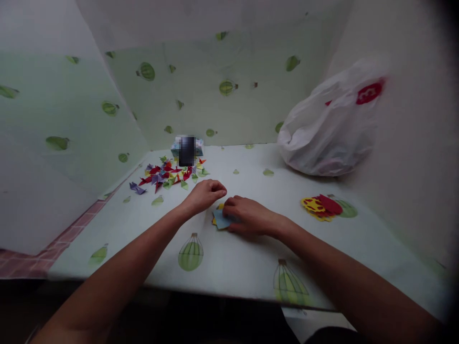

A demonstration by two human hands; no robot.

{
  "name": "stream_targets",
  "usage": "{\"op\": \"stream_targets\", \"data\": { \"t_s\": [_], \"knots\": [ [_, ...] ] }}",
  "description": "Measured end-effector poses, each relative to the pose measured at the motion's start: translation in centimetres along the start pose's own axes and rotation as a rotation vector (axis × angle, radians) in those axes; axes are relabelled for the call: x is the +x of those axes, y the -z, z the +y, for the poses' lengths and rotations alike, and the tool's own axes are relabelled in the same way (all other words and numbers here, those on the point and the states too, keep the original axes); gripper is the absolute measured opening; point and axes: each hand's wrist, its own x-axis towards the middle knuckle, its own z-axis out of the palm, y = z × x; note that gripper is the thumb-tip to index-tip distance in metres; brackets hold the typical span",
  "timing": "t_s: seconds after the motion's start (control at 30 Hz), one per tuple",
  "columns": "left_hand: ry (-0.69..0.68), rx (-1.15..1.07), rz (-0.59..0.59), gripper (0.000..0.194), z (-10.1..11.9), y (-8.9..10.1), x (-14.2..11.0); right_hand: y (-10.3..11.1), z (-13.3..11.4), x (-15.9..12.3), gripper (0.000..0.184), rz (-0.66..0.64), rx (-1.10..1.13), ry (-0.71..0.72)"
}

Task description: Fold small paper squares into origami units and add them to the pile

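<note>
A small stack of coloured paper squares (220, 220), light blue on top with yellow and a little red at the edges, lies on the table in front of me. My right hand (247, 215) rests over its right side, fingers bent and closed on the paper, hiding part of the stack. Just above and left of it, my left hand (208, 193) hovers with thumb and fingers drawn together. Nothing shows between those fingertips. Further back on the left lies a pile of folded paper cranes (168, 175) in red, purple, green, yellow and orange.
Behind the cranes are a tissue box (199, 146) and a dark pixelated object (187, 152). A white plastic bag (322, 129) stands at the back right. Red and yellow cut-out shapes (321, 207) lie to the right. The balloon-patterned cover (233, 267) ends at the table's front edge.
</note>
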Motion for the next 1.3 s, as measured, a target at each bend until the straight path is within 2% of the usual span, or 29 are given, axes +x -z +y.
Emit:
{"op": "stream_targets", "data": {
  "t_s": [0.1,0.17,0.27,0.4,0.5,0.67,0.93,1.3],
  "knots": [
    [0.001,-0.03,0.0,0.019,-0.4,-0.1,0.1,0.3,0.2,0.1,0.008,0.005,0.088,0.0],
    [0.016,-0.075,0.015,0.018,-1.1,-0.2,0.2,0.4,0.5,0.2,0.016,0.048,0.165,-0.035],
    [0.04,-0.23,0.057,0.022,-2.1,-0.5,0.0,0.3,0.9,0.4,0.024,0.154,0.284,-0.159],
    [0.042,-0.404,0.029,0.039,-2.6,-0.9,-0.4,0.0,1.5,0.8,0.022,0.315,0.38,-0.318],
    [0.005,-0.432,0.011,0.032,-2.6,-1.3,-0.9,-0.3,2.0,1.0,0.022,0.435,0.438,-0.368],
    [-0.006,-0.477,0.043,0.027,-3.0,-1.8,-1.4,-0.5,2.4,0.9,0.021,0.456,0.545,-0.322],
    [0.055,-0.71,-0.098,0.024,-4.4,-2.1,-1.6,-0.7,2.6,0.8,0.017,0.462,0.75,-0.28],
    [0.019,-0.677,-0.108,0.021,-4.0,-1.4,-2.0,-0.1,2.0,0.5,0.019,0.494,0.568,-0.216]
  ]
}}
